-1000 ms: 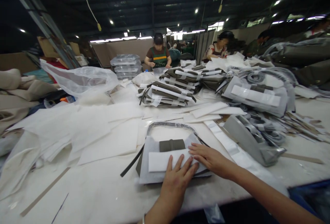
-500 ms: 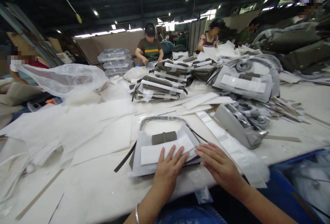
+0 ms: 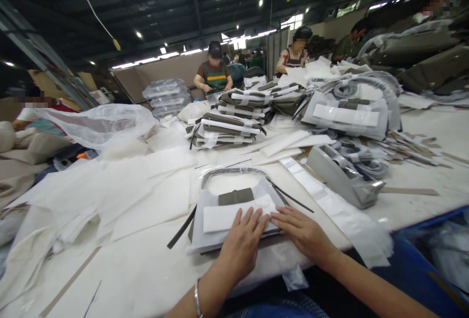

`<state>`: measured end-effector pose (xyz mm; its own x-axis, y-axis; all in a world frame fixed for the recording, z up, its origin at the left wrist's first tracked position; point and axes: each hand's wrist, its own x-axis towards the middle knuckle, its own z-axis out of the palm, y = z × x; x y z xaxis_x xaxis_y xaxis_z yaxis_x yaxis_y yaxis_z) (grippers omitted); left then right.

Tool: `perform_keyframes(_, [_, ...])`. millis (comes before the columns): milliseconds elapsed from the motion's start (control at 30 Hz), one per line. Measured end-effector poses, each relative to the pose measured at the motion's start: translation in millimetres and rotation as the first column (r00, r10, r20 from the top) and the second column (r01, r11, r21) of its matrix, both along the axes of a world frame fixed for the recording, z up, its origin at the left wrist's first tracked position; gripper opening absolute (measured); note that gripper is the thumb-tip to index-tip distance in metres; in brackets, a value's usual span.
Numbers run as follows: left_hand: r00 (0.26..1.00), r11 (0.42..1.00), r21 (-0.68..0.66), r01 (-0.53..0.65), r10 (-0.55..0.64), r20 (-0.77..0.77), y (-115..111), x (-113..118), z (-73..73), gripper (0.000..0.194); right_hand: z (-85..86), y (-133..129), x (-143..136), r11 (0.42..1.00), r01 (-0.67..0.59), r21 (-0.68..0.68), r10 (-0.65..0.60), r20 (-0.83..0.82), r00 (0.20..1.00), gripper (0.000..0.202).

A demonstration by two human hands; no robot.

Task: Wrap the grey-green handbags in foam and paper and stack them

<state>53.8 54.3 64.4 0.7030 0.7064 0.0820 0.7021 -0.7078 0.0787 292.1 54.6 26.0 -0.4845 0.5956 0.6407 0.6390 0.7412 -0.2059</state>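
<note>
A dark olive handbag [image 3: 236,196] lies flat on the table in front of me, covered in thin white wrapping, its plastic-wrapped handle [image 3: 234,170] pointing away. Across its front rests a white foam strip [image 3: 218,218]. My left hand [image 3: 245,237] lies on that strip, fingers outstretched. Flat along the bag's right edge, fingers extended, is my right hand [image 3: 304,232]; its fingertips come close to the left hand's. Dark straps stick out at the bag's left [image 3: 181,227] and right sides. Part of the foam strip is hidden beneath my fingers.
A grey tape dispenser [image 3: 342,176] stands to the right, beside white plastic bags [image 3: 322,201]. Stacked wrapped bags [image 3: 227,127] sit farther back. White sheets [image 3: 154,186] spread over the left side. A blue bin [image 3: 421,259] is at lower right. Co-workers [image 3: 213,74] are across the table.
My right hand has slid left onto the bag's right edge, closer to my left hand. A strap at the right now shows more of its length. The left hand stays on the foam strip.
</note>
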Motion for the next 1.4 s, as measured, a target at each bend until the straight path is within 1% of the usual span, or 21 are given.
perform_keyframes(67, [1.0,0.999,0.038,-0.013,0.013,0.008,-2,1,-2.5,0.076,-3.0,0,-1,1.0,0.002,0.004,-0.002,-0.021,1.0,0.04])
perform_keyframes(200, [0.998,0.996,0.077,-0.037,0.033,0.05,-8,1,-14.1,0.071,-7.8,2,-2,1.0,0.005,0.013,-0.004,-0.035,0.999,0.04])
perform_keyframes(300, [0.995,0.993,0.091,-0.072,0.065,0.069,-9,1,-20.5,0.069,-7.4,-5,5,1.0,-0.019,-0.016,0.02,0.023,1.0,0.048])
perform_keyframes(367, [0.995,0.992,0.1,-0.077,0.07,0.069,-9,2,-22.2,0.068,-7.4,-21,14,0.998,-0.001,-0.062,0.007,0.102,0.995,0.057])
perform_keyframes(467, [0.995,0.992,0.103,-0.069,0.061,0.078,-9,2,-22.5,0.067,-11.8,-55,28,0.994,0.038,-0.106,-0.012,0.235,0.972,0.067])
perform_keyframes(533, [0.994,0.992,0.107,-0.066,0.057,0.092,-10,2,-22.5,0.066,-17.8,-75,32,0.993,0.024,-0.114,0.012,0.302,0.953,0.068])
perform_keyframes(600, [0.993,0.991,0.116,-0.07,0.058,0.104,-11,3,-22.7,0.065,-25.2,-83,29,0.994,-0.018,-0.106,0.051,0.318,0.947,0.066])
perform_keyframes(667, [0.992,0.989,0.129,-0.074,0.059,0.113,-11,3,-22.9,0.063,-32.3,-81,21,0.996,-0.06,-0.068,0.075,0.25,0.965,0.06])
perform_keyframes(733, [0.992,0.987,0.141,-0.071,0.055,0.114,-12,2,-23.1,0.062,-37.7,-71,11,0.996,-0.094,-0.012,0.094,0.129,0.987,0.053])
perform_keyframes(800, [0.992,0.986,0.152,-0.067,0.05,0.113,-11,2,-23.8,0.062,-40.7,-61,2,0.993,-0.117,0.016,0.117,0.023,0.993,0.047])
perform_keyframes(900, [0.992,0.981,0.178,-0.074,0.053,0.116,-10,1,-27.4,0.061,-40.5,-56,-7,0.991,-0.132,-0.002,0.131,-0.082,0.988,0.044])
perform_keyframes(1000, [0.988,0.968,0.235,-0.09,0.058,0.141,-8,3,-33.4,0.056,-35.3,-64,-10,0.993,-0.113,-0.045,0.104,-0.162,0.981,0.047])
perform_keyframes(1100, [0.981,0.95,0.296,-0.098,0.042,0.19,-7,4,-38.0,0.049,-29.0,-77,-11,0.996,-0.066,-0.065,0.053,-0.181,0.982,0.049])
perform_keyframes(1200, [0.975,0.942,0.317,-0.11,0.04,0.217,-7,6,-39.5,0.044,-28.1,-88,-11,0.998,-0.031,-0.055,0.021,-0.176,0.984,0.051])
perform_keyframes(1400, [0.977,0.935,0.338,-0.108,0.036,0.211,-8,7,-40.7,0.039,-33.6,-102,-7,0.997,-0.057,-0.056,0.048,-0.141,0.989,0.054])
